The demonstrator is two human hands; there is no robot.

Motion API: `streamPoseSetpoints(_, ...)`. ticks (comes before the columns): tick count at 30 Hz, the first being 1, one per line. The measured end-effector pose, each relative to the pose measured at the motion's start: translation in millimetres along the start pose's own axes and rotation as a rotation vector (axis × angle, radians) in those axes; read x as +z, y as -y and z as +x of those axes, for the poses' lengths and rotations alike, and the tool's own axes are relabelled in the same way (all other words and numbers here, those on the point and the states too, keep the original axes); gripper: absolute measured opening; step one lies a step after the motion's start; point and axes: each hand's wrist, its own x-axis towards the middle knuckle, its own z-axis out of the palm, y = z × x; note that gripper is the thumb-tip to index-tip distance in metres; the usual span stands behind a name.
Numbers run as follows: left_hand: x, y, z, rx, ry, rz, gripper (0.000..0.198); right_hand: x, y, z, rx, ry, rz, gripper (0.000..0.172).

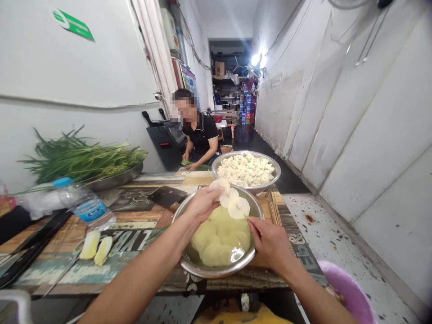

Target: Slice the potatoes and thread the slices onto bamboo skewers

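Over a metal bowl (185, 265) of pale slices in liquid, my left hand (205, 202) pinches round white slices (239, 208) that hang in an overlapping row. My right hand (270, 238) is closed at the bowl's right rim, its fingertips on a thin stick whose tip shows at the lowest slice. Several thin wooden sticks (274, 208) lie on the table to the right of the bowl. Just behind stands a second metal bowl full of cauliflower pieces (246, 168).
On the patterned table (135, 256) are a water bottle (89, 209), two yellow-white vegetable pieces (96, 247), a black-handled knife (30, 261) and a bowl of long greens (91, 159). A person (202, 135) sits behind. A pink tub (351, 292) stands low right.
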Motion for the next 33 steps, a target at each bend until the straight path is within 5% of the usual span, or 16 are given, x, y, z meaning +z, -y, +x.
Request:
streamPoseSetpoints(4,1.5,-1,-1,0.007,0.03,-0.031,0.02,-8,-1,8,0.093,0.056,0.167,0.024)
streamPoseSetpoints(10,7.1,-6,-5,0.114,0.158,-0.1,0.024,-30,-5,31,0.289,0.393,0.653,0.033)
streamPoseSetpoints(18,7.3,-8,-1,0.028,-0.033,-0.099,0.015,-13,-16,14,-0.087,-0.003,0.005,0.025)
streamPoseSetpoints(21,7.5,-9,-1,0.014,-0.045,-0.121,0.013,-14,-12,13,-0.025,0.077,0.189,0.025)
streamPoseSetpoints(28,10.1,-13,-3,0.004,0.003,-0.156,0.007,-32,-7,24,0.55,0.517,1.157,0.032)
streamPoseSetpoints(30,10.7,-13,-4,0.005,-0.006,-0.143,0.007,-31,-9,22,0.556,0.497,1.147,0.032)
streamPoseSetpoints(33,10.7,-13,-4,0.013,-0.023,-0.125,0.009,-24,-12,13,0.356,0.281,0.784,0.03)
